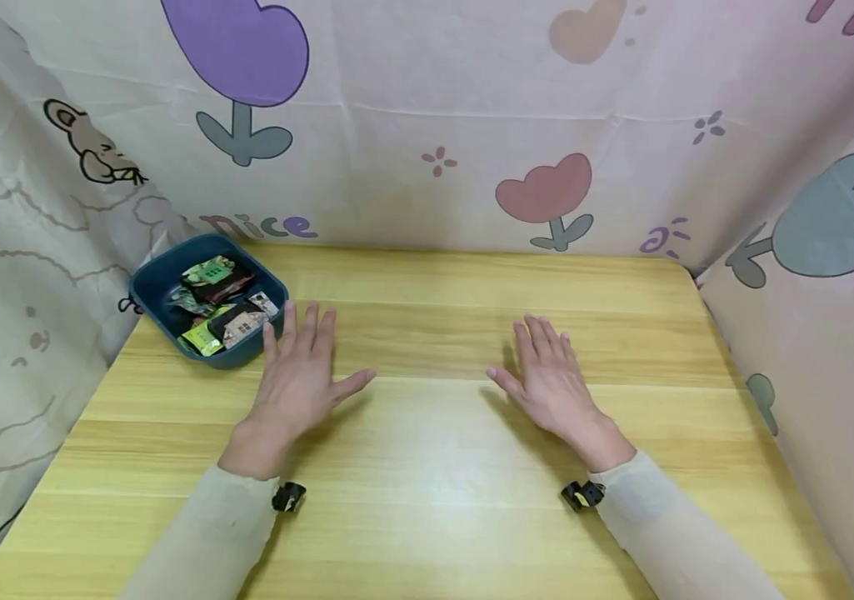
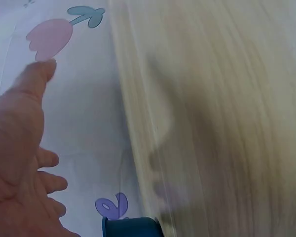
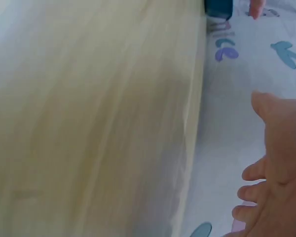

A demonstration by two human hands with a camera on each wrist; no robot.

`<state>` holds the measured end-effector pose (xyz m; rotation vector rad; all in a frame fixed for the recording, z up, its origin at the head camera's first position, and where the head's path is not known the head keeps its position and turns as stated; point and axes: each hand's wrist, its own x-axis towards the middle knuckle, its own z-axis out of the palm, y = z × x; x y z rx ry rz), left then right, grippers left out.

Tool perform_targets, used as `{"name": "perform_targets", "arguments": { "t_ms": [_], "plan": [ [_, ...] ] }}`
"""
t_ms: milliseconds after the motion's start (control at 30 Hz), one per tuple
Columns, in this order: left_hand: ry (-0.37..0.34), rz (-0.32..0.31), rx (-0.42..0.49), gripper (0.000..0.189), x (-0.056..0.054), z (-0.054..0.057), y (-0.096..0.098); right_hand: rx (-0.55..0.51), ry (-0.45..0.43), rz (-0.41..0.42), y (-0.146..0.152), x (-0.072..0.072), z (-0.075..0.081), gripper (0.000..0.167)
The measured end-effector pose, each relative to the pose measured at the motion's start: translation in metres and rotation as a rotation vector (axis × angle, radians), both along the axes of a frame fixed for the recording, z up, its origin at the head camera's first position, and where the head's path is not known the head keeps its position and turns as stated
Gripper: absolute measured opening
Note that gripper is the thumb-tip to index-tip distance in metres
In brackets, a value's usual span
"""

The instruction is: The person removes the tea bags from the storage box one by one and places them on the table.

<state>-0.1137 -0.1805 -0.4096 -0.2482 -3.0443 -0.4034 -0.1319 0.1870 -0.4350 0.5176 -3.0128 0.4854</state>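
Note:
Both hands are held out over the wooden table, palms down and holding nothing. My left hand (image 1: 296, 383) has its fingers straight and spread, thumb out to the right. Its fingertips overlap the right side of a dark blue bin (image 1: 227, 360) in the head view. Several small packets lie in the bin, among them a green and black one (image 1: 217, 277), a yellow one (image 1: 203, 337) and a dark one with a pale label (image 1: 242, 325). My right hand (image 1: 552, 388) reaches forward on the right, fingers straight, thumb pointing left, with bare wood around it.
The light wooden table (image 1: 427, 450) runs back to a printed cloth (image 1: 397, 108) with flowers, which also hangs along the left and right sides. Small black devices are strapped at both wrists, such as the left wrist device (image 1: 289, 497).

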Motion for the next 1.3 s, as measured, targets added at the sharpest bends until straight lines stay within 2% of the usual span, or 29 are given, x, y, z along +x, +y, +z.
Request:
{"name": "perform_targets", "arguments": {
  "t_ms": [267,400,567,700,867,1200,1300],
  "plan": [
    [0.08,0.131,0.187,0.087,0.003,0.011,-0.018,-0.372,0.081,0.04,-0.034,0.001,0.009,0.056],
    [0.157,0.205,0.275,0.075,0.001,0.016,-0.032,-0.477,0.057,0.048,-0.055,-0.001,0.014,0.048],
    [0.221,0.296,0.333,0.066,0.0,0.021,-0.052,-0.529,-0.026,0.065,-0.083,-0.005,0.018,0.047],
    [0.223,0.366,0.397,0.066,-0.001,0.022,-0.069,-0.558,-0.099,0.085,-0.105,-0.007,0.017,0.048],
    [0.233,0.42,0.466,0.066,-0.005,0.019,-0.087,-0.594,-0.179,0.112,-0.129,-0.01,0.012,0.05],
    [0.207,0.547,0.458,0.068,-0.022,0.012,-0.124,-0.602,-0.255,0.146,-0.158,-0.014,0.002,0.049],
    [0.165,0.566,0.437,0.071,-0.026,0.008,-0.135,-0.609,-0.286,0.146,-0.166,-0.014,-0.002,0.049]
  ]
}}
